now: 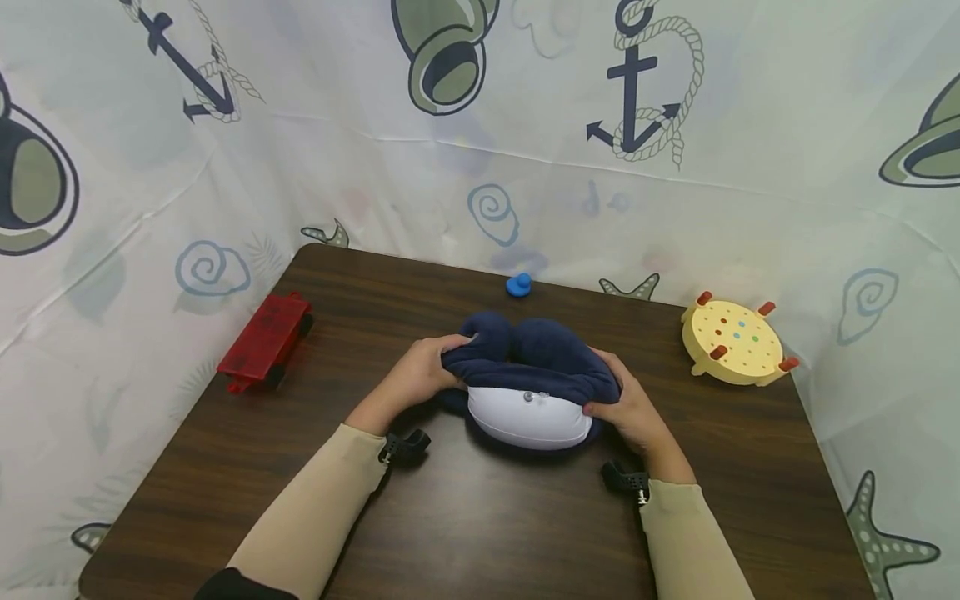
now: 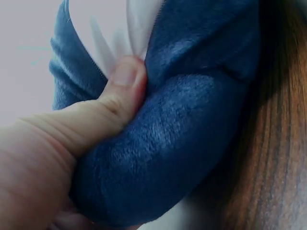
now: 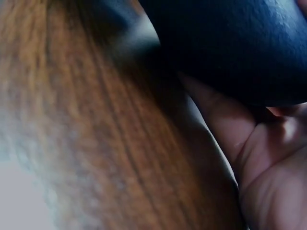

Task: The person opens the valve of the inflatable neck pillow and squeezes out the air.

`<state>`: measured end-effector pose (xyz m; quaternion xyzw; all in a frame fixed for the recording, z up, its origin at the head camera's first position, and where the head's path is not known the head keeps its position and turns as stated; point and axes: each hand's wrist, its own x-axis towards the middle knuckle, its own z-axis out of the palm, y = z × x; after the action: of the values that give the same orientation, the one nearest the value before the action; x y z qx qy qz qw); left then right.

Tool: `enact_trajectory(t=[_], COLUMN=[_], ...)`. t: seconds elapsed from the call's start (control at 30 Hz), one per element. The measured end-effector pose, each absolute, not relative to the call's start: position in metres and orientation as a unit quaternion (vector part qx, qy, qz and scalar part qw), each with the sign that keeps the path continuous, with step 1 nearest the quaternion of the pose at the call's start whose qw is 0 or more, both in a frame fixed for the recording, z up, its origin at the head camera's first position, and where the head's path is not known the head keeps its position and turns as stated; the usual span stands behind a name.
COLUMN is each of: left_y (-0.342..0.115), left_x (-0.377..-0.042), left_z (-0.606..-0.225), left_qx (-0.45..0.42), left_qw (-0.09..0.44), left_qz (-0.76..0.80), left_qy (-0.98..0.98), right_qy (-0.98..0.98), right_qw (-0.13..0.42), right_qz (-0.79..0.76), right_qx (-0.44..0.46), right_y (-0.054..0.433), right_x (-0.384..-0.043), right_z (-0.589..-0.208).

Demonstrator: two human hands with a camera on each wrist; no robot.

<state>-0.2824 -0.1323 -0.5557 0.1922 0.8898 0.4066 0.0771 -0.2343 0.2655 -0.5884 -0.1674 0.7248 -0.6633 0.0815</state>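
1. One big white cloth hangs at the far side and at the left and right, with anchors, blue swirls and starfish on it.
2. Next comes the brown table, with dark lines in its top like wood.
3. Two tan sleeves reach in from the near side, one on the left and one on the right.
4. The dark blue pillow is soft and fuzzy. It is in the middle, between both hands, and its white part faces the near side. I cannot tell if it touches the table.
5. The yellow toy is round, with colored dots and red pegs. It sits far right.
6. The red toy has black wheels and sits by the left edge.
7. The left hand grips the pillow's left end. Its thumb presses next to the white part.
8. The right hand grips the right end, thumb in front at the white part's edge.
9. Black bands are on both wrists.
10. The tiny blue toy is near the far edge, behind the pillow.
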Motion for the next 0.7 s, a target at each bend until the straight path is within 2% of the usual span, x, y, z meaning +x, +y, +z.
enact_trajectory(t=[0.3,0.47,0.57,0.7], left_y=[-0.135,-0.139,-0.135,-0.122], left_x=[-0.282,-0.277,-0.270,-0.264], left_z=[-0.550,-0.546,-0.544,-0.548], left_qx=[0.204,0.234,0.240,0.246], left_qw=[0.111,0.189,0.218,0.190], left_qz=[0.393,0.402,0.419,0.394], left_qy=[0.890,0.865,0.848,0.865], right_qy=[0.707,0.649,0.621,0.655], right_qw=[0.077,0.075,0.093,0.107], right_qz=[-0.685,-0.741,-0.757,-0.722], right_qx=[-0.160,-0.156,-0.180,-0.195], right_y=[0.268,0.268,0.268,0.267], right_x=[-0.233,-0.229,-0.229,-0.234], right_z=[-0.589,-0.591,-0.592,-0.590])
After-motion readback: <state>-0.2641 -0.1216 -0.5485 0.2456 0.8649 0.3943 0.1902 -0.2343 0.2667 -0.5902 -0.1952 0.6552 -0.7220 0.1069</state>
